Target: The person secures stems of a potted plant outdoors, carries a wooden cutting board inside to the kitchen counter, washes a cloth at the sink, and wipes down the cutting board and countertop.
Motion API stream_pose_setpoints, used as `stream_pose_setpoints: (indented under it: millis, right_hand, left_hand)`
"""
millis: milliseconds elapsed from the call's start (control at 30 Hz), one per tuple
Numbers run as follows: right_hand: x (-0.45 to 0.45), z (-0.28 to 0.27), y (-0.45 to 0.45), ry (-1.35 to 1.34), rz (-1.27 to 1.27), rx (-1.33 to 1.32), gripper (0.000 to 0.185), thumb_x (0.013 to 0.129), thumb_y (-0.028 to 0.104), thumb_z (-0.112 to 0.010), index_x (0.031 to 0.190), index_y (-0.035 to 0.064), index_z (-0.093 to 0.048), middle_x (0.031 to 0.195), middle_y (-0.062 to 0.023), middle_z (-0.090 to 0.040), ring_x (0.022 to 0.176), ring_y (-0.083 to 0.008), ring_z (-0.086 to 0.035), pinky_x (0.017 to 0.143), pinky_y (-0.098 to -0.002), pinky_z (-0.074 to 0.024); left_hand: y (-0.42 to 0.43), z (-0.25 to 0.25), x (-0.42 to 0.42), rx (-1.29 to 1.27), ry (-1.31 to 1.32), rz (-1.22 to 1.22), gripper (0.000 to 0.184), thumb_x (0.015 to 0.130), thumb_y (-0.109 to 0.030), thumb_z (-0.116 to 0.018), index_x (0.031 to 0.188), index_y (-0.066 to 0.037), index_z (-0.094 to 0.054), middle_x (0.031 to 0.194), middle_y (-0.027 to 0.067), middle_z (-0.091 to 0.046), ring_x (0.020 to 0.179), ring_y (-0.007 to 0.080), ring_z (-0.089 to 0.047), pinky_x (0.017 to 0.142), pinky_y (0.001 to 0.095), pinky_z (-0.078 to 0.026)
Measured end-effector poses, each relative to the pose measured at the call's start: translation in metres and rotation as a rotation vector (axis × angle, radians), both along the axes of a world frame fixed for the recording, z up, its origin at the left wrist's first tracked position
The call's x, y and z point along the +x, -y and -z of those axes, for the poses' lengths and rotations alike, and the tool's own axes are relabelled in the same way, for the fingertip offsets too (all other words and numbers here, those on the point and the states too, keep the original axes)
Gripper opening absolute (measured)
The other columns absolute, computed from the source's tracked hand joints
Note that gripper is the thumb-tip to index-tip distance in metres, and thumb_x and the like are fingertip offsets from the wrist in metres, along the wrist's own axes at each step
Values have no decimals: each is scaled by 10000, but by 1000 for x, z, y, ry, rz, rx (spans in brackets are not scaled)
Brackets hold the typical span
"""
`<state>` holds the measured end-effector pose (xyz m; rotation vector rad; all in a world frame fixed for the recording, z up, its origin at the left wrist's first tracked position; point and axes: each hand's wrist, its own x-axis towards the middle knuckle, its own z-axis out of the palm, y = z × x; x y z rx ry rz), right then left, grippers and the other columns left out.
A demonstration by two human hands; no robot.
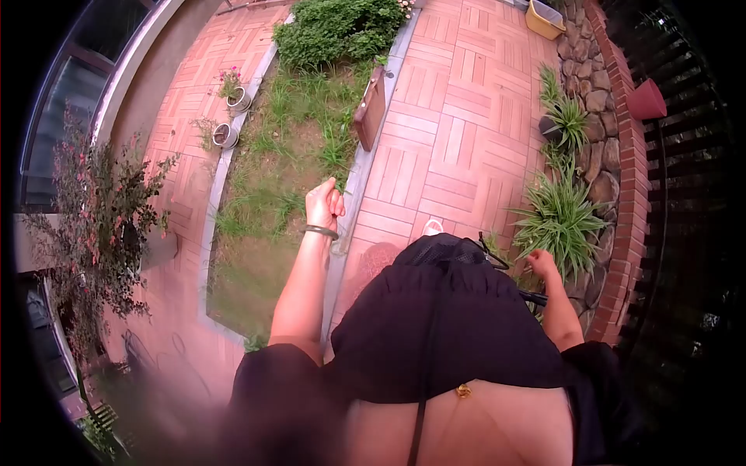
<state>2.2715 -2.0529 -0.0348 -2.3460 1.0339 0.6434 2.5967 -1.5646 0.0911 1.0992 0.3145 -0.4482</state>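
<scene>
My left hand (325,199) is held out in front of me, curled into a loose fist over the edge of the grassy bed (268,186). Nothing shows sticking out of it. A bangle (320,231) circles that wrist. My right hand (542,264) hangs low at my side, beside a spiky green plant (561,220). Its fingers are loosely bent and I see nothing held in them. A dark strap or handle (535,298) shows near that forearm, partly hidden by my black clothing (451,326).
Paving tiles (474,116) run ahead, bordered by a grey kerb (353,210). A brown board-like object (371,113) stands at the kerb. White pots (225,136) line the bed's far side. Rocks (602,186), a brick edge (625,179) and a dark fence (684,202) lie right.
</scene>
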Motion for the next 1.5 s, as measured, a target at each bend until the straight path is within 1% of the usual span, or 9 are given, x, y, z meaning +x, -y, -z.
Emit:
stream_pose_setpoints:
  millis: [333,467,567,633,767,967,1100,1367,1500]
  right_hand:
    - [271,-133,92,269,-291,-14,207,758,142,-570,919,11,-563,752,-158,-614,671,-281,-596,636,-343,-472]
    - [231,-125,150,24,-241,-155,207,743,176,-550,875,20,-580,702,-194,-599,686,-336,-605,609,-404,-478]
    - [171,-152,176,-227,137,115,195,755,172,-547,836,3,-598,749,-180,-614,730,-312,-609,623,-389,-467]
    - [200,-186,155,-450,-423,-226,210,774,145,-506,893,-7,-587,741,-170,-609,732,-283,-615,636,-375,-470]
    - [227,-186,187,-424,703,220,239,758,100,-559,966,-18,-554,736,-153,-606,720,-238,-613,652,-367,-498]
    - [363,-166,197,-114,507,227,155,812,97,-463,822,-14,-570,697,-75,-601,616,-150,-594,554,-292,-478]
    - [340,-164,242,144,1058,412,88,780,93,-521,735,24,-553,587,-53,-531,476,-159,-518,449,-262,-421]
    - [374,-60,405,-725,46,263,323,812,299,-424,787,49,-626,760,-135,-613,707,-301,-586,702,-376,-464]
    - [492,2,504,-302,-115,-24,251,740,248,-542,885,72,-648,823,-121,-639,817,-303,-605,714,-382,-486]
  left_hand:
    - [114,173,235,592,-40,-157,268,793,-219,-636,670,-21,-503,572,43,-539,459,111,-530,401,243,-456]
    - [178,250,364,1259,108,74,498,670,-163,-682,1115,-22,-505,1099,183,-508,1032,326,-494,899,373,-398]
    - [204,296,406,1250,37,298,532,675,-203,-688,1143,-41,-493,1111,197,-509,1053,341,-480,916,388,-387]
    - [224,300,426,1369,-68,407,429,678,-185,-651,1066,-40,-540,1090,205,-524,1037,348,-498,895,407,-407]
    - [235,344,449,1318,-224,439,369,698,-243,-615,1004,-40,-576,938,201,-600,912,352,-570,817,410,-452]
    - [224,347,464,1234,-241,635,437,697,-430,-611,961,-82,-633,905,187,-619,885,334,-588,788,398,-451]
    - [241,327,452,1237,-272,473,408,690,-392,-636,945,-74,-641,815,181,-632,814,265,-627,709,358,-473]
    - [302,201,504,1545,-451,664,351,722,-278,-584,988,-54,-634,936,177,-618,893,254,-600,757,401,-481]
    - [296,237,518,1636,86,485,400,667,-357,-604,881,-21,-650,882,193,-625,914,287,-595,800,372,-451]
